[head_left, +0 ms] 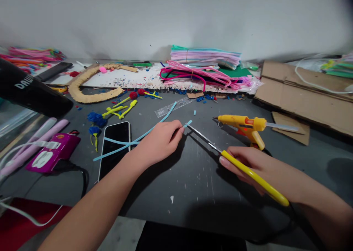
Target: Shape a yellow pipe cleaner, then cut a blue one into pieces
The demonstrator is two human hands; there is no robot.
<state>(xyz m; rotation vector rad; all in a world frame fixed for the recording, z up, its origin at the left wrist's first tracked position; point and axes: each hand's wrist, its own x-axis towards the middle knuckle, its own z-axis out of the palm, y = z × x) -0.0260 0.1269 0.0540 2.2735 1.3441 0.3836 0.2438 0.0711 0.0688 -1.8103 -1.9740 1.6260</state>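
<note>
My left hand (161, 140) is closed in a pinch on a light blue pipe cleaner (124, 142), whose short end sticks out past my fingertips at the middle of the dark table (179, 185). The rest of the pipe cleaner loops back over a black phone (114, 148). My right hand (248, 166) grips yellow-handled scissors (242, 166). Their metal blades point up-left and the tips touch the pipe cleaner's end. A small cut-off blue piece (194, 112) lies just beyond.
A yellow glue gun (245, 126) stands right of the scissors. Cardboard (303, 93) lies at the right. Pink pipe cleaners (198, 76) and stacked felt sheets (205, 56) sit at the back. A clear ruler (172, 107), yellow and blue craft pieces and a magenta case (52, 153) are on the left.
</note>
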